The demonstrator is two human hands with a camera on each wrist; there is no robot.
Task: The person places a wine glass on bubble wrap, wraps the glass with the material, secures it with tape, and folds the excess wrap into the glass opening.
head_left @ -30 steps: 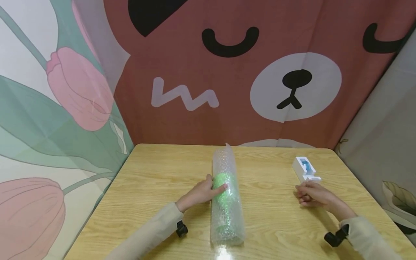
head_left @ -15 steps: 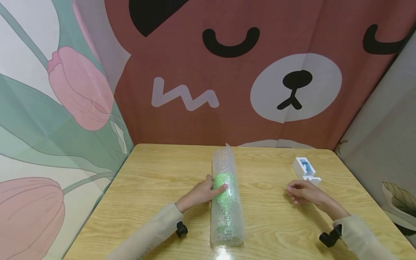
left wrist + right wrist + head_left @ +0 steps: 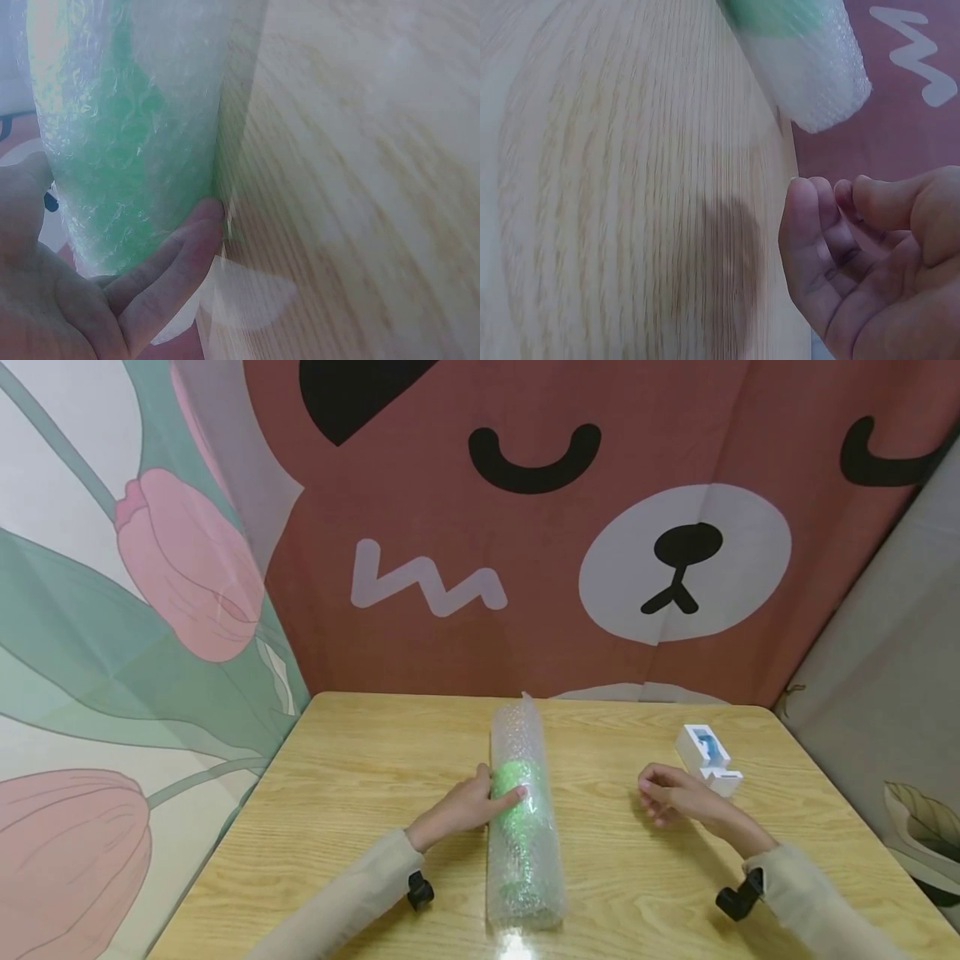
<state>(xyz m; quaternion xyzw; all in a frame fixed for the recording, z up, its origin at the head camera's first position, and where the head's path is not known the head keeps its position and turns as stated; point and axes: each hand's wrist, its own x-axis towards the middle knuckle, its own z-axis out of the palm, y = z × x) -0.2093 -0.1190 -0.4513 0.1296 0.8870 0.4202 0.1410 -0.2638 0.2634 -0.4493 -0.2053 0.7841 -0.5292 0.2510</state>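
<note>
A roll of bubble wrap (image 3: 525, 852) lies lengthwise on the table, with a green bottle-shaped thing (image 3: 517, 781) showing through it. My left hand (image 3: 461, 802) holds the roll from its left side, thumb over the top and fingers low along the side. In the left wrist view, those fingers (image 3: 169, 274) lie against the bubble wrap. To the right of the roll, my right hand (image 3: 678, 797) hovers over the table, fingers bent and thumb close to them. I cannot tell whether something thin and clear sits between its fingertips (image 3: 802, 187).
A small white tape dispenser (image 3: 708, 756) with a blue core stands at the back right of the wooden table (image 3: 360, 752). Behind the table's far edge hangs a printed cloth (image 3: 420, 652). Small black cameras (image 3: 738, 897) are strapped at both wrists.
My right hand has moved left, away from the tape dispenser and toward the roll. The left hand and the bubble wrap have stayed in place.
</note>
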